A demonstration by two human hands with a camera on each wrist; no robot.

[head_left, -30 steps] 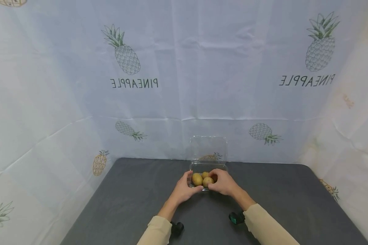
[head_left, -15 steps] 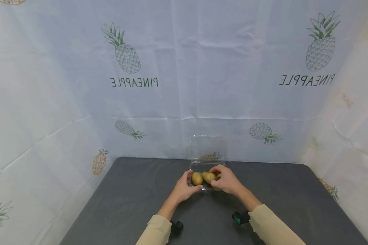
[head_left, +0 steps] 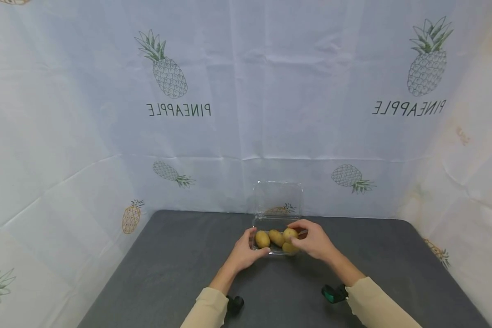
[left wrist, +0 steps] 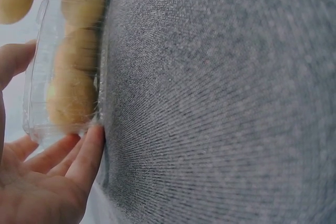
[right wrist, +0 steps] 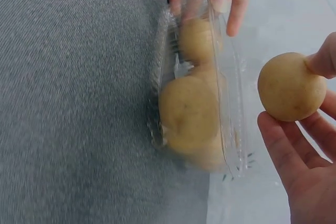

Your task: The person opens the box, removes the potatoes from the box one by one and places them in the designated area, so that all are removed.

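A clear plastic clamshell container (left wrist: 41,77) sits on the table, its lid (head_left: 278,196) standing up at the back. Several yellow potatoes lie inside, among them one at the left end (head_left: 263,239) and one at the front right (head_left: 289,248). My left hand (head_left: 245,251) holds the container's left end, with fingertips against its wall and the thumb along the front side. Above the right end, my right hand (head_left: 315,242) pinches another potato (right wrist: 292,86) between thumb and fingertips, raised over the rim. My fingers partly hide the container's right side.
A dark grey table (head_left: 197,255) carries the container near its back edge. White cloth (head_left: 238,136) printed with pineapples hangs behind and at both sides. A black device is worn at each wrist, the right one (head_left: 333,294) with a green patch.
My right hand has moved right with the pinched potato, from the middle of the container to its right end. The left hand keeps its hold in nearly the same place.
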